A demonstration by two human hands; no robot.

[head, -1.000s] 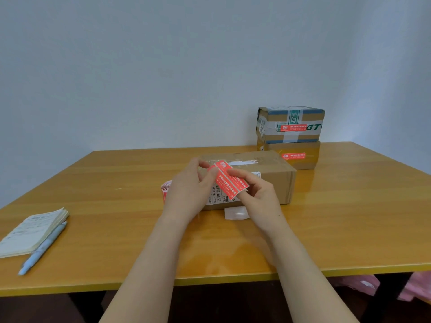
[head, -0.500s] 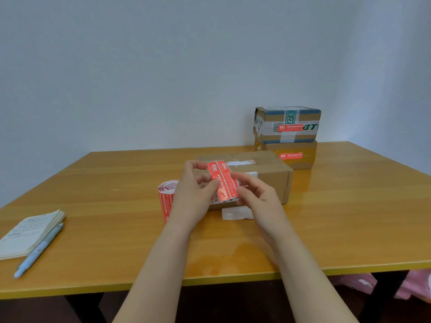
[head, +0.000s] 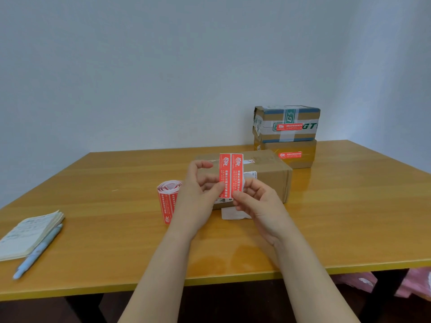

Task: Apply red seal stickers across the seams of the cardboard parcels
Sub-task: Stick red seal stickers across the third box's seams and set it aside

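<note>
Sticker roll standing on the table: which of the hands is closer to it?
Left. The left hand sits just right of the sticker roll, almost beside it. The right hand is farther right, on the other side of the sticker strip both hands hold.

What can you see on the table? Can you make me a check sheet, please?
Surface: shiny wooden table.
Job's things: strip of two red stickers held upright before the near box; sticker roll standing left of it; top box and bottom box stacked at the back, each with a red sticker.
Clutter: notebook and pen at the left edge; white paper scrap by the near box.
Hands: left hand and right hand both pinch the strip.
Cables: nothing seen.
Surroundings: plain wall; pink cloth under the table's right side.
</note>
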